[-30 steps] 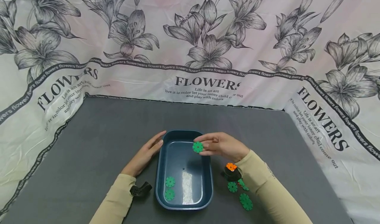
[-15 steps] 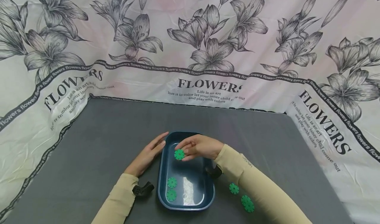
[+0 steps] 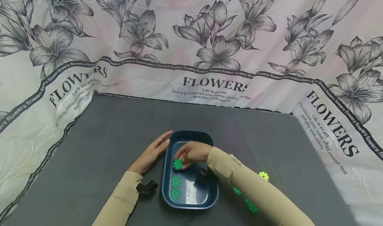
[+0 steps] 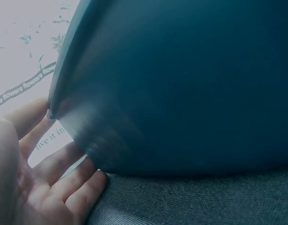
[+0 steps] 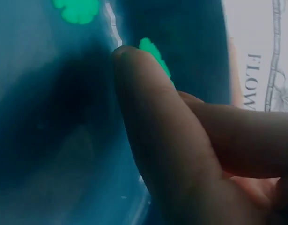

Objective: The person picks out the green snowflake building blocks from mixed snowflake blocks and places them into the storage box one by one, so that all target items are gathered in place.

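A dark blue tray (image 3: 204, 196) stands on the grey table. My right hand (image 3: 195, 152) is inside its far left part, with thumb and fingers pinching a green notched disc (image 3: 178, 164). Low in the tray, two more green notched discs (image 3: 175, 187) lie in a row along the left wall. In the right wrist view, the thumb partly hides the held disc (image 5: 155, 58), and another disc (image 5: 78, 10) shows on the tray floor. My left hand (image 3: 151, 156) rests its extended fingers against the tray's far left side; the left wrist view shows these fingers (image 4: 80, 187) touching the outer wall.
Right of the tray, a yellow disc (image 3: 263, 175) and green discs (image 3: 251, 206) lie on the table, partly covered by the right sleeve (image 3: 254, 182). A flower-printed cloth (image 3: 215, 59) borders the table at the back and sides.
My right hand has carried the green disc leftward from the tray's right rim and down toward its left side. The left hand stays at the tray.
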`<control>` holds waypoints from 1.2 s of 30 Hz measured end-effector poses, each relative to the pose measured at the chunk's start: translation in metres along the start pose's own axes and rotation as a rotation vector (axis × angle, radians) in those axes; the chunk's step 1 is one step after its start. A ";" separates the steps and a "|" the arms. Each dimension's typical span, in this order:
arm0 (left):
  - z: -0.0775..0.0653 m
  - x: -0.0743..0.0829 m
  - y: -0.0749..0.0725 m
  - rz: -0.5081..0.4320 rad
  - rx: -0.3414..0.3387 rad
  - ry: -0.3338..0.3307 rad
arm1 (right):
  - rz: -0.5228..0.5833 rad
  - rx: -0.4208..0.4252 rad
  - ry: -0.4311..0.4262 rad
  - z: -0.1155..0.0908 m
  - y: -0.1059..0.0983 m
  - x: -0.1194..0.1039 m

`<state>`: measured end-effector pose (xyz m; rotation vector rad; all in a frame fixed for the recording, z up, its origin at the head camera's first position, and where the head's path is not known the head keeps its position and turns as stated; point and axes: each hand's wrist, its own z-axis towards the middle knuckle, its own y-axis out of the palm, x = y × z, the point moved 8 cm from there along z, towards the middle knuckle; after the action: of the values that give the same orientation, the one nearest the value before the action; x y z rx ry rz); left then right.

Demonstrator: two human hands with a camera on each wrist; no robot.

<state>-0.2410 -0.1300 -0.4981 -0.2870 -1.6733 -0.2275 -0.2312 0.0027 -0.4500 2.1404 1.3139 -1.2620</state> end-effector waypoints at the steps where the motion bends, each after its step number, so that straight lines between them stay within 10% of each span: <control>1: 0.000 0.000 0.000 0.001 -0.002 0.003 | -0.011 0.006 0.007 0.001 0.001 0.001; 36: -0.001 0.001 0.001 -0.004 0.002 0.003 | -0.214 0.185 -0.055 0.003 -0.002 0.005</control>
<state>-0.2404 -0.1294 -0.4967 -0.2817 -1.6715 -0.2295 -0.2333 0.0048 -0.4556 2.1115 1.4866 -1.5720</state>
